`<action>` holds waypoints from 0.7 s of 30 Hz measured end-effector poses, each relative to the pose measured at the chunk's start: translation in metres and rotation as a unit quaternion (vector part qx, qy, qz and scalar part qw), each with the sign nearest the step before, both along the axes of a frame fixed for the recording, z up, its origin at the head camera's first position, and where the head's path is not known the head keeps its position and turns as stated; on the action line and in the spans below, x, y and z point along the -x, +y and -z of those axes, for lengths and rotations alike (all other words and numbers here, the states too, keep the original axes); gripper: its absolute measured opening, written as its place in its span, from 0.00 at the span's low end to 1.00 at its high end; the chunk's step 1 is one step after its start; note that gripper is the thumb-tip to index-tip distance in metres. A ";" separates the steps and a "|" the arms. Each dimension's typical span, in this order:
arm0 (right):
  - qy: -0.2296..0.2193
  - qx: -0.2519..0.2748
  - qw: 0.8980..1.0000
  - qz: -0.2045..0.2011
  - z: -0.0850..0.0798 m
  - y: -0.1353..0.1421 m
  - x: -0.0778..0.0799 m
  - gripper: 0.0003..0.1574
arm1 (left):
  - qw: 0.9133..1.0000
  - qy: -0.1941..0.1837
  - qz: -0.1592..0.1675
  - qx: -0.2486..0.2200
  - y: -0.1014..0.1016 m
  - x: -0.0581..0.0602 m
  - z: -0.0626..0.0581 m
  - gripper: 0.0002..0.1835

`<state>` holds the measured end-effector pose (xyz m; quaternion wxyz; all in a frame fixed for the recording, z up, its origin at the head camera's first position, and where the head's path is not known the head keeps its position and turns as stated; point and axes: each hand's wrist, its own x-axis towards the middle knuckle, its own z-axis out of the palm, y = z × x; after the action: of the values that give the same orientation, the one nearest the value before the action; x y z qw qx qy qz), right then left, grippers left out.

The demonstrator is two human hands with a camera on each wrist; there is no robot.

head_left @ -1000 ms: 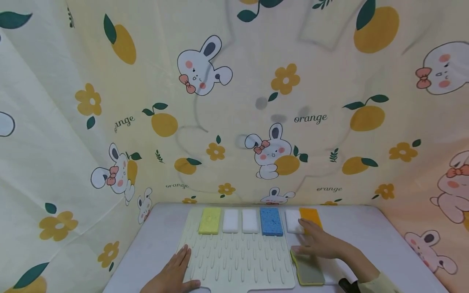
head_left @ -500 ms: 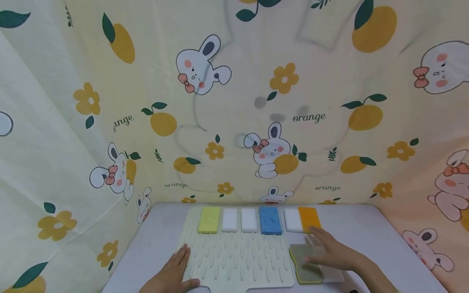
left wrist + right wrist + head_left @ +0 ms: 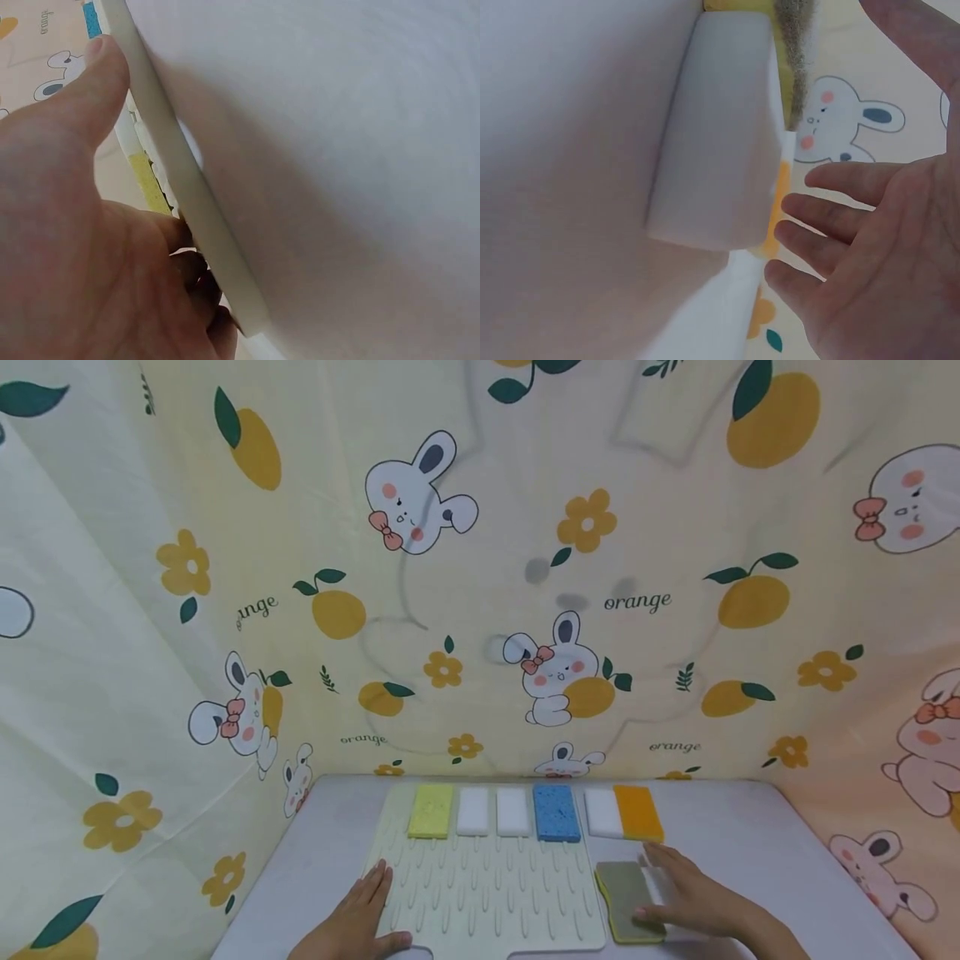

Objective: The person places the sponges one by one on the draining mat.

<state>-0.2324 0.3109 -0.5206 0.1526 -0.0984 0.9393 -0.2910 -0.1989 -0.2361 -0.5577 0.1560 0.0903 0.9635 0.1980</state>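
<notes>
My left hand (image 3: 352, 910) rests at the left edge of a pale ridged board (image 3: 495, 893); in the left wrist view its straight thumb and fingers lie along the board's side. My right hand (image 3: 693, 897) hovers with spread fingers over a scouring sponge (image 3: 626, 902), grey-green on top with a yellow side, and a white sponge (image 3: 720, 135) beside it. The right palm partly covers that white sponge in the head view. In the right wrist view nothing lies in the hand, and the fingertips (image 3: 795, 206) are close to the white sponge's side.
Along the board's far edge lie a yellow sponge (image 3: 431, 812), two white sponges (image 3: 472, 812) and a blue sponge (image 3: 557, 814). Right of the board, a white sponge (image 3: 603, 812) adjoins an orange one (image 3: 640, 814). A printed curtain (image 3: 480, 568) stands behind the table.
My right hand has drawn back from the orange sponge toward me and to the right, over the scouring sponge and its white neighbour. My left hand stays at the board's edge.
</notes>
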 end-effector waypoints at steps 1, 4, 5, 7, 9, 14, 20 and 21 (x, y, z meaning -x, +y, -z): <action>-0.001 -0.004 1.000 0.002 0.001 0.001 0.000 0.75 | 1.000 0.001 0.000 0.000 0.000 0.000 0.000 0.67; -0.017 -0.007 1.000 0.017 0.003 0.003 -0.002 0.76 | 1.000 0.006 0.007 0.005 0.000 0.001 0.000 0.66; -0.021 -0.006 1.000 0.020 0.004 0.004 -0.003 0.76 | 1.000 0.007 0.009 0.005 0.000 0.001 0.001 0.66; -0.020 -0.003 1.000 0.017 0.005 0.007 -0.006 0.75 | 1.000 0.008 0.013 0.005 0.000 0.001 0.001 0.66; -0.017 -0.002 1.000 0.015 0.006 0.010 -0.009 0.75 | 1.000 0.008 0.014 0.008 0.000 0.001 0.002 0.66; -0.012 -0.010 1.000 0.018 0.008 0.017 -0.013 0.74 | 1.000 0.003 0.009 0.007 0.002 0.001 -0.002 0.66; -0.026 0.000 0.999 0.028 0.009 0.022 -0.018 0.77 | 1.000 0.002 0.008 0.016 0.002 0.001 0.000 0.66; -0.032 0.002 0.999 0.032 0.010 0.023 -0.019 0.79 | 1.000 0.003 0.009 0.016 0.001 0.002 0.000 0.66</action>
<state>-0.2131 0.3339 -0.5304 0.1731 -0.0596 0.9362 -0.3001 -0.2004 -0.2348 -0.5579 0.1563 0.0971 0.9662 0.1806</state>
